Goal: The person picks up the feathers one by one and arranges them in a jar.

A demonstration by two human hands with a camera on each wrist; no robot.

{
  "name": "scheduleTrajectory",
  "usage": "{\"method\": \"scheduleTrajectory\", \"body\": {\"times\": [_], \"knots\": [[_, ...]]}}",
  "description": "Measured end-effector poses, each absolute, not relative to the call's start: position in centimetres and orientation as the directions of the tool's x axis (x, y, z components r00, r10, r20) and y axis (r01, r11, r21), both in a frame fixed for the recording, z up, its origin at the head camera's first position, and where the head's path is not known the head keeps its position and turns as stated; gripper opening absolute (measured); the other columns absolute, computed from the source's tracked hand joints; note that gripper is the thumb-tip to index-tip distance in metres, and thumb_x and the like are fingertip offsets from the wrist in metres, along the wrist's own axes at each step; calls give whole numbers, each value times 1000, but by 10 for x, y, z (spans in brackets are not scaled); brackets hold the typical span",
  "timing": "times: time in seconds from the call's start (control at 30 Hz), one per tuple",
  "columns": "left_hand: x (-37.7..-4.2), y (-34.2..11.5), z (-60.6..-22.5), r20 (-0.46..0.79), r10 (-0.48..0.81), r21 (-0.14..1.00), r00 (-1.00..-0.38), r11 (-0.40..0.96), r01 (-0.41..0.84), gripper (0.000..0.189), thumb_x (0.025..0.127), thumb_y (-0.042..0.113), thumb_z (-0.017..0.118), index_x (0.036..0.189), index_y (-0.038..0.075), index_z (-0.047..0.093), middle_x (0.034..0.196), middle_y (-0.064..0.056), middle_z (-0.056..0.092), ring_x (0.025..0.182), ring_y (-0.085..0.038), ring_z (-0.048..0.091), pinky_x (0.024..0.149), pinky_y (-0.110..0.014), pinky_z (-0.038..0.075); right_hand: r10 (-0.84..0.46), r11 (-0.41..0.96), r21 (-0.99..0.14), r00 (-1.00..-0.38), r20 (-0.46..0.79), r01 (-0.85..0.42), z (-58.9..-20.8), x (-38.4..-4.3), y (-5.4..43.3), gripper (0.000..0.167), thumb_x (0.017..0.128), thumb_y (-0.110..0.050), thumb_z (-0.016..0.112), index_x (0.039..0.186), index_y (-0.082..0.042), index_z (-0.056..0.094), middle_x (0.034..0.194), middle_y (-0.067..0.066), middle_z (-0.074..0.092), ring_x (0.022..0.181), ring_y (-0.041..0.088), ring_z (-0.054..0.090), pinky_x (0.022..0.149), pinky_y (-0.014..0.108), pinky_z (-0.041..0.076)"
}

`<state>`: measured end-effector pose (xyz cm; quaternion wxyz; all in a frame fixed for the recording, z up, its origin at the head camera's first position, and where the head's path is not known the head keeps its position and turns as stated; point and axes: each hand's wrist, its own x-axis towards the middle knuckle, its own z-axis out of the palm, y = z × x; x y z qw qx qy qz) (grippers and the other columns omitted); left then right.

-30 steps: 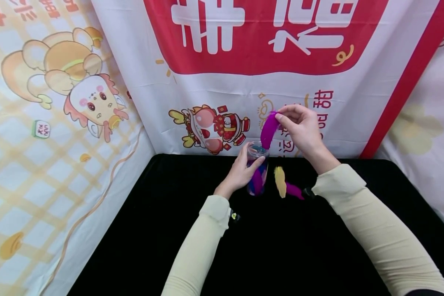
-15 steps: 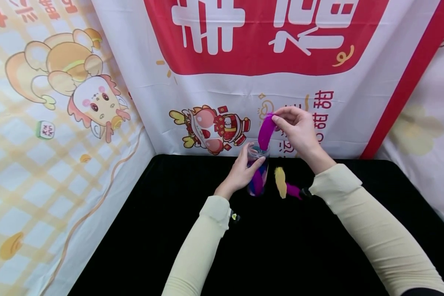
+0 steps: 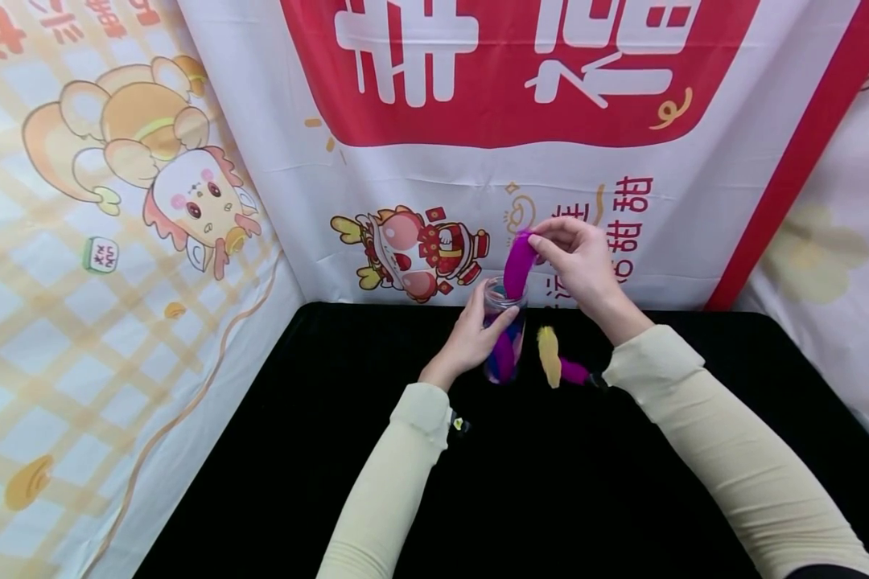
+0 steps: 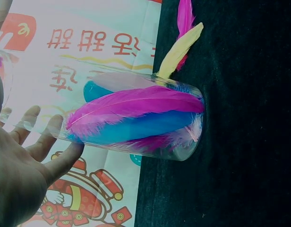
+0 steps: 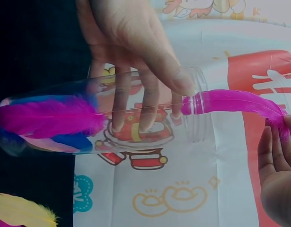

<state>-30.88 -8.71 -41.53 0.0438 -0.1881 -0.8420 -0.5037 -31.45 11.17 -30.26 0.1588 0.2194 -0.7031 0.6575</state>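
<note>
A clear jar [image 5: 155,113] stands upright on the black table, with magenta, blue and pale pink feathers [image 4: 136,106] in its lower part. My left hand [image 3: 472,334] grips it around the upper part, thumb near the neck. Above the jar, my right hand [image 3: 578,259] pinches a magenta feather [image 3: 519,265] by its fluffy end between thumb and fingers. In the right wrist view the feather's other end is inside the mouth of the jar. Right of the jar, a yellow feather [image 3: 549,356] and another magenta feather [image 3: 574,371] lie on the table, touching or overlapping.
The black-covered table [image 3: 536,482] extends toward me. Directly behind it hangs a white and red printed cloth [image 3: 405,177]. A checked printed cloth [image 3: 80,338] borders the left side, and another pale cloth [image 3: 833,265] the right.
My right hand has moved slightly left and down, and the magenta feather's lower end has gone from above the jar's rim into its mouth. The left hand and jar stay in place.
</note>
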Motion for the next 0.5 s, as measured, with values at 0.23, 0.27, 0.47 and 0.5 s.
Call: {"method": "scheduleTrajectory", "body": {"times": [0.23, 0.27, 0.47, 0.5], "knots": [[-309, -87, -415, 258, 275, 837, -926, 416, 357, 80, 101, 62, 52, 162, 22, 19, 158, -9, 36, 144, -25, 41, 118, -47, 34, -112, 51, -857, -856, 505, -512, -309, -317, 111, 22, 98, -13, 72, 110, 6, 70, 90, 5, 75, 77, 17, 68, 75, 31, 58], [-309, -87, -415, 256, 274, 838, -927, 415, 355, 81, 100, 63, 52, 162, 22, 19, 159, -9, 35, 144, -25, 41, 118, -47, 34, -113, 58, -857, -856, 504, -512, -310, -317, 111, 22, 98, -13, 72, 110, 5, 70, 90, 5, 75, 77, 17, 68, 74, 30, 58], [-309, -87, -415, 254, 268, 838, -929, 419, 350, 82, 100, 63, 52, 162, 20, 19, 159, -9, 35, 144, -26, 41, 118, -48, 34, -116, 102, -867, -871, 477, -488, -315, -318, 112, 21, 98, -15, 72, 108, 3, 71, 87, 3, 75, 75, 16, 67, 68, 25, 55], [-308, -88, -415, 255, 268, 837, -929, 420, 351, 82, 100, 63, 52, 162, 20, 19, 159, -9, 36, 144, -26, 41, 118, -48, 34, -119, 113, -870, -876, 468, -480, -316, -317, 112, 21, 98, -15, 72, 108, 3, 71, 87, 2, 75, 75, 15, 67, 66, 25, 55]]}}
